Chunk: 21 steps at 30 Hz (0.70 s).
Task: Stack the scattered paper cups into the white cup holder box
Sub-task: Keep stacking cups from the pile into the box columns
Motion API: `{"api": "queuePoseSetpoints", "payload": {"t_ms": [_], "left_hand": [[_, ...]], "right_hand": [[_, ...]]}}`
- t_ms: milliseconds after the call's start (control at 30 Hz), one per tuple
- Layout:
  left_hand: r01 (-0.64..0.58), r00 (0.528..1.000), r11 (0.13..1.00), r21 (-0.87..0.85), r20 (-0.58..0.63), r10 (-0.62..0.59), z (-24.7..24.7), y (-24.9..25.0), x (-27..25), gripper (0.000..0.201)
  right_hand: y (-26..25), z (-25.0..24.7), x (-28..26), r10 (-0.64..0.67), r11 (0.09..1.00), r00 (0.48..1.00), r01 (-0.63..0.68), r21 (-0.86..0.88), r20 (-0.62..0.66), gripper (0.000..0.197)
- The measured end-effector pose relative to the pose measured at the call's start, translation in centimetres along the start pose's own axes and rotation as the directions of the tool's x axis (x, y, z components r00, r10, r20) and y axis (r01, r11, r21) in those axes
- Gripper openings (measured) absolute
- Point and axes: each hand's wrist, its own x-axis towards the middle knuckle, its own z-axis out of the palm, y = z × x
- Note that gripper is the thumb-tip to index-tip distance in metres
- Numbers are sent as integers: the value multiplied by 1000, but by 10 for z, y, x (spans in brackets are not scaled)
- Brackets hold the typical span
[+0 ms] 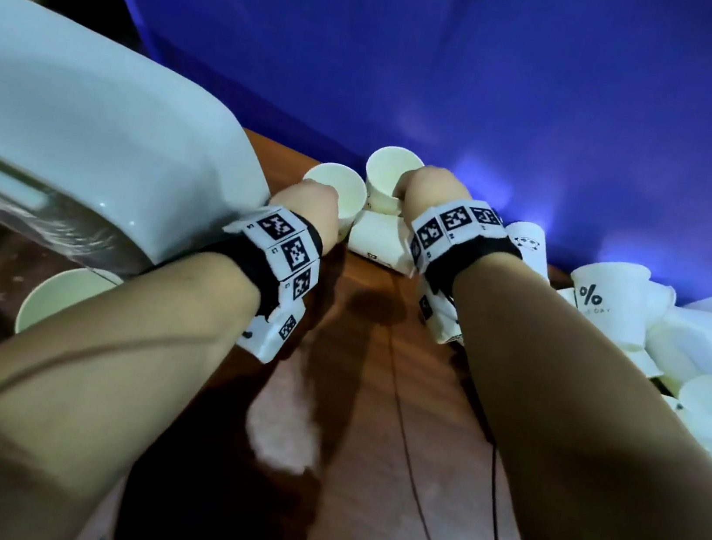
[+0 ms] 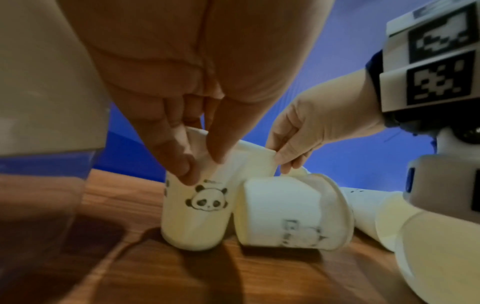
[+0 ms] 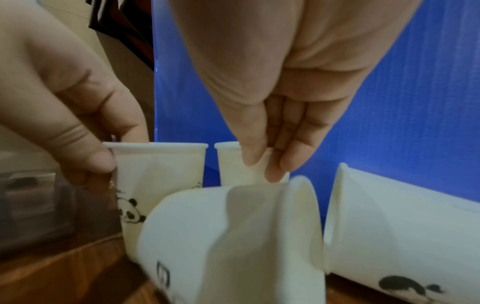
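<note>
Two white paper cups stand upright on the wooden table by the blue backdrop. My left hand pinches the rim of the left one, a panda cup, between thumb and fingers. My right hand pinches the rim of the right cup the same way. The white cup holder box stands just left of my left hand, with a cup showing in its clear lower part.
A cup on its side lies just in front of the two held cups, and another lying cup is to its right. A pile of several cups fills the right edge. Cables run along the table.
</note>
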Motion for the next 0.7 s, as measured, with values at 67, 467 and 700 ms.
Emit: {"api": "queuePoseSetpoints", "payload": {"t_ms": [67, 467, 700], "left_hand": [[-30, 1000, 999, 15, 4, 30, 1, 2, -4, 34], [-262, 958, 960, -101, -145, 247, -11, -14, -82, 33], [-495, 811, 853, -167, -441, 385, -40, -86, -174, 23]], "right_hand": [[2, 1, -4, 19, 999, 1000, -19, -34, 12, 34], [18, -8, -92, 63, 985, 961, -17, 170, -268, 21], [0, -10, -180, -7, 970, 886, 119, 213, -464, 18]]}}
